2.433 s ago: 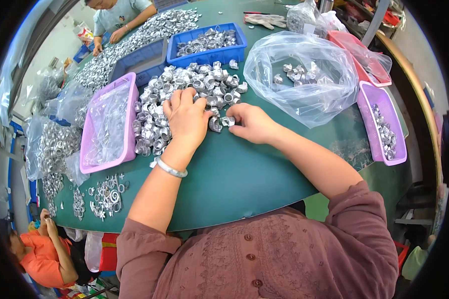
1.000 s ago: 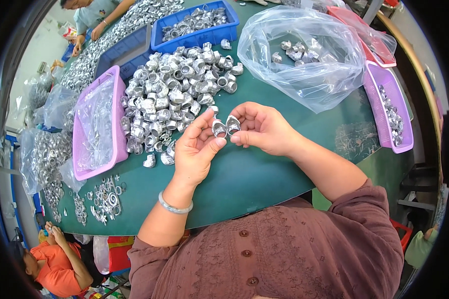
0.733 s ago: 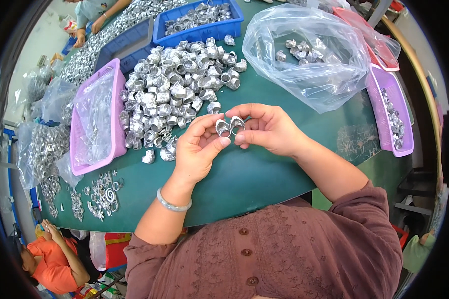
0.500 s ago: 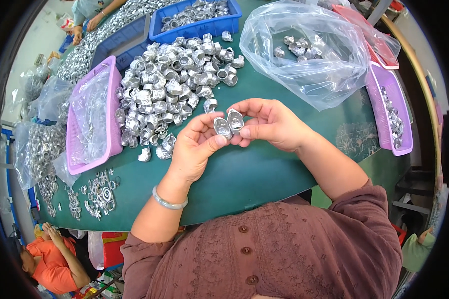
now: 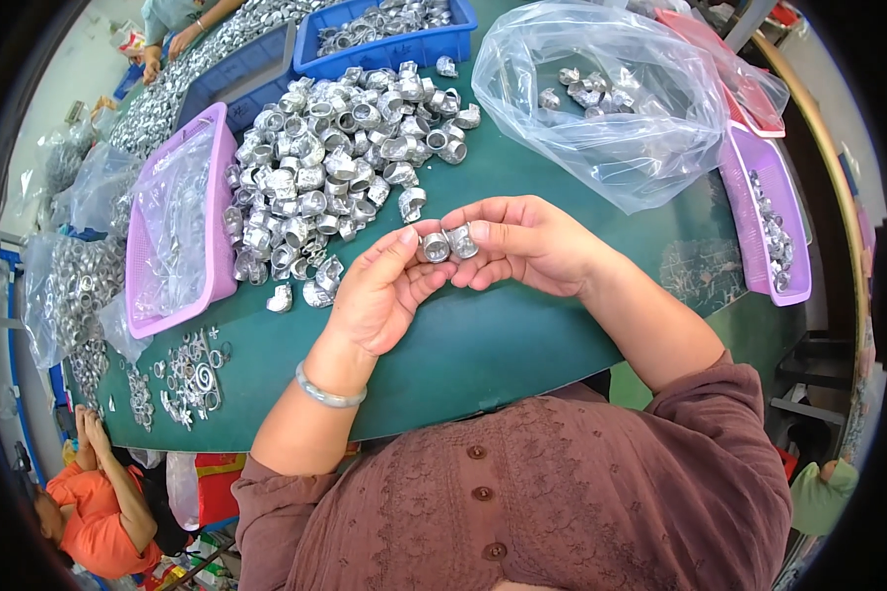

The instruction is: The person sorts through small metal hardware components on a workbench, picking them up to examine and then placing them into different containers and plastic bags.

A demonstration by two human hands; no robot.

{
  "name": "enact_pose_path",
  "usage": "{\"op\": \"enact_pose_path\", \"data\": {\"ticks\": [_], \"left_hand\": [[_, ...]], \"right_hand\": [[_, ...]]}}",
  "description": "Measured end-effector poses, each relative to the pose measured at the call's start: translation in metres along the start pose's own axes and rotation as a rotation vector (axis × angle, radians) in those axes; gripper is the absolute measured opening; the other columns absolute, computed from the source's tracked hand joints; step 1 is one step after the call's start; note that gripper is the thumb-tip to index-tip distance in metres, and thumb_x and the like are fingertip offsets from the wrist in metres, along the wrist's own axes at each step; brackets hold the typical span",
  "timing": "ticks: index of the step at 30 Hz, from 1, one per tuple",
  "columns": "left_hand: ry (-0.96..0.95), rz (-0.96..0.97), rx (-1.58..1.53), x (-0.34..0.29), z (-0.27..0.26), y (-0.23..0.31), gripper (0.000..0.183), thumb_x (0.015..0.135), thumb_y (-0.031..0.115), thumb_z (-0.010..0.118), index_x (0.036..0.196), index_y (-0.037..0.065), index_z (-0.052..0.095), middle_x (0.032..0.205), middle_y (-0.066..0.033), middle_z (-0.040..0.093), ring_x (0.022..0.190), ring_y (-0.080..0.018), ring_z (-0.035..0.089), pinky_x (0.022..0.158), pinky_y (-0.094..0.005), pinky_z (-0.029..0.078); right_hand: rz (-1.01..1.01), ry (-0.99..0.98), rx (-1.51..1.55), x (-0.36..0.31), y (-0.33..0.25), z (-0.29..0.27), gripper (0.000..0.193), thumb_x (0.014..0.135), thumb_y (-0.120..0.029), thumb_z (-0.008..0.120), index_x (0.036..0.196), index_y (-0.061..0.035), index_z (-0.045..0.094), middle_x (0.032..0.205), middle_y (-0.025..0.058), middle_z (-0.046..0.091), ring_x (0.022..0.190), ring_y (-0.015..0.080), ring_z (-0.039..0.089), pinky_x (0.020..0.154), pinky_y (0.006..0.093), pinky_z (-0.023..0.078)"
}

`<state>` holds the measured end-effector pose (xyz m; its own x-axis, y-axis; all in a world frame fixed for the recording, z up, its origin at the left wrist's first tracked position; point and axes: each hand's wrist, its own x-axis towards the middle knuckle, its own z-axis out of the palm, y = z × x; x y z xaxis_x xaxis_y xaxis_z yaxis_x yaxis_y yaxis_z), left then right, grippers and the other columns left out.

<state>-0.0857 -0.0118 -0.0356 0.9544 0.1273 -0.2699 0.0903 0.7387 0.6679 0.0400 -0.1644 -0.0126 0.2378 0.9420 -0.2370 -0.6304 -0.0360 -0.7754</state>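
Observation:
Two chunky silver metal rings are held side by side above the front of the green table. My left hand (image 5: 373, 300) pinches one ring (image 5: 435, 248) between thumb and fingers, its round opening showing. In my right hand (image 5: 530, 241) is the other ring (image 5: 462, 242), gripped by thumb and forefinger close against the first. Just beyond my left hand lies a big heap of similar silver rings (image 5: 335, 163). A single ring (image 5: 412, 204) rests at the heap's near right edge, close to my left fingertips.
A clear plastic bag (image 5: 562, 148) holding several rings lies at the far right, beside a purple basket (image 5: 806, 286). Left of the heap stands another purple basket (image 5: 229, 217); behind it, a blue bin (image 5: 389, 57). Small metal pieces (image 5: 195, 379) lie front left. Other people sit nearby.
Both hands have turned the two rings, from their hollow, pointed-oval undersides showing to the band sides showing. My left palm has rolled upward. The person in orange at lower left has shifted their arms.

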Motion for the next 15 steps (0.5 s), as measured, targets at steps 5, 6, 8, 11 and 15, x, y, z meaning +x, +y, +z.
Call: {"op": "enact_pose_path", "data": {"ticks": [5,6,8,11,15], "left_hand": [[0.029,-0.029,-0.020,0.0001,-0.0027,0.0001,0.027,0.091,0.016,0.044,0.109,-0.003,0.051,0.095,-0.0123,0.060,0.080,-0.0173,0.061,0.073,-0.0248,0.052],[0.024,-0.031,-0.022,-0.0002,-0.0033,0.0000,0.026,0.091,0.016,0.043,0.108,-0.003,0.051,0.095,-0.0122,0.060,0.080,-0.0174,0.061,0.073,-0.0248,0.052],[0.022,-0.028,-0.031,0.0002,-0.0042,0.0003,0.026,0.091,0.016,0.043,0.108,-0.003,0.051,0.094,-0.0119,0.060,0.079,-0.0173,0.061,0.072,-0.0246,0.052],[0.027,-0.030,-0.034,-0.0002,-0.0040,0.0008,0.027,0.091,0.015,0.042,0.109,-0.004,0.049,0.096,-0.0124,0.059,0.079,-0.0161,0.061,0.069,-0.0226,0.053],[0.049,-0.040,-0.033,-0.0010,-0.0050,0.0015,0.025,0.090,0.015,0.044,0.106,-0.003,0.052,0.091,-0.0113,0.060,0.077,-0.0168,0.062,0.068,-0.0237,0.052]], "right_hand": [[0.019,0.032,0.037,0.0017,0.0033,-0.0030,0.031,0.089,-0.018,0.049,0.110,0.0050,0.049,0.092,0.0148,0.060,0.076,0.0179,0.062,0.069,0.0265,0.053],[0.020,0.033,0.034,0.0017,0.0036,-0.0030,0.031,0.089,-0.019,0.048,0.109,0.0051,0.049,0.092,0.0151,0.060,0.076,0.0182,0.062,0.069,0.0267,0.053],[0.027,0.039,0.047,0.0013,0.0036,-0.0034,0.032,0.089,-0.019,0.048,0.109,0.0057,0.049,0.090,0.0153,0.060,0.076,0.0186,0.063,0.069,0.0270,0.053],[0.032,0.047,0.059,0.0012,0.0026,-0.0034,0.032,0.089,-0.019,0.048,0.108,0.0068,0.049,0.089,0.0163,0.061,0.075,0.0191,0.063,0.068,0.0272,0.054],[0.031,0.028,0.069,0.0028,0.0043,-0.0060,0.032,0.089,-0.019,0.047,0.106,0.0084,0.050,0.087,0.0182,0.061,0.074,0.0197,0.063,0.067,0.0270,0.054]]}}
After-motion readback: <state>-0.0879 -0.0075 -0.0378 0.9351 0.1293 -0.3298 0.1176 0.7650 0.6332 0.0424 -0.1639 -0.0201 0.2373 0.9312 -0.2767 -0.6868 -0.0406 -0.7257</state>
